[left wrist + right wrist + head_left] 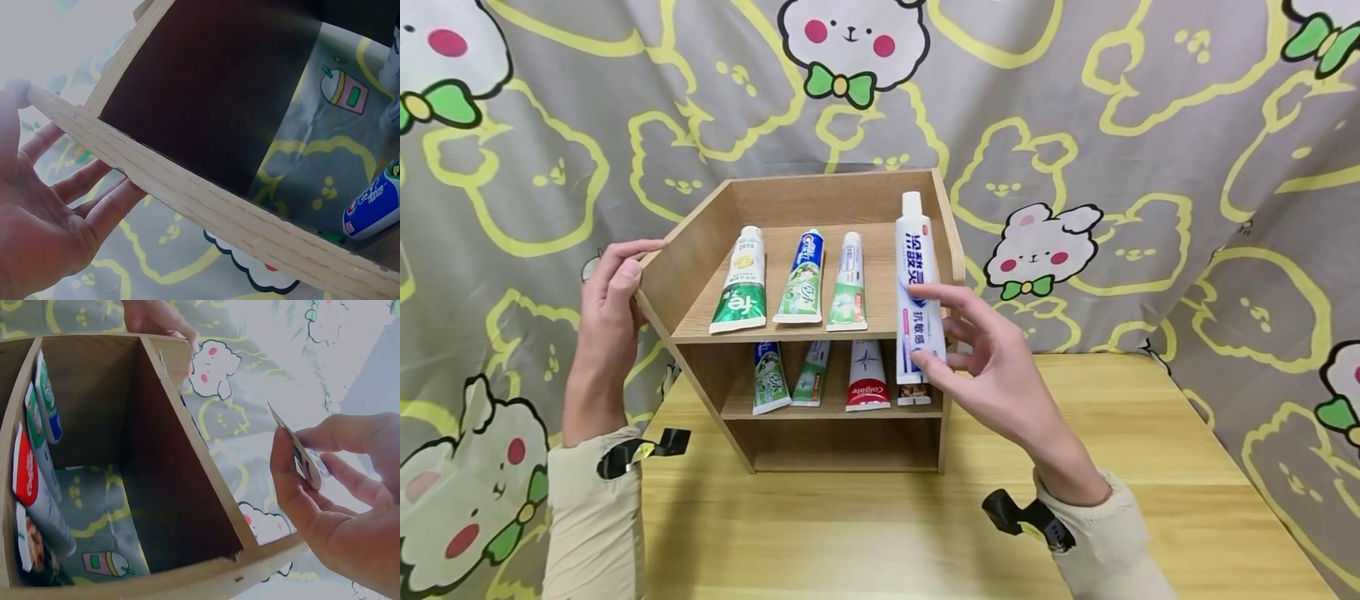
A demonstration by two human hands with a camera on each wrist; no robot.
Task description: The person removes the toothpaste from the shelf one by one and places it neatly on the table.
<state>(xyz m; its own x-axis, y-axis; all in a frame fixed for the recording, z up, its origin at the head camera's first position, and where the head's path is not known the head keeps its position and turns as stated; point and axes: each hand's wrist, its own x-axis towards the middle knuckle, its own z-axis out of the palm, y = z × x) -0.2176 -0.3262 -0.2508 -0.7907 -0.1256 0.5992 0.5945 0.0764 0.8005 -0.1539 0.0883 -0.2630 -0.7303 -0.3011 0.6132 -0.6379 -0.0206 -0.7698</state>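
Observation:
My right hand [1000,358] pinches a white toothpaste tube [917,292] with blue lettering, cap up, between thumb and fingers. From the head view, this tube appears in front of the right end of a wooden shelf [838,197]. With its thumb and fingers, my left hand [613,292] grips the edge of the shelf's left side panel [206,203]. On the top board lie a green-and-white tube [743,279], a blue-and-green tube [802,279] and a smaller white-and-green tube [848,283].
The middle level holds several tubes, among them a red-and-white Colgate tube [867,379] and a dark-printed tube [914,394], partly hidden. Below is a bottom compartment [842,446]. The shelf stands on a wooden table [850,533], with a patterned curtain [1037,167] behind.

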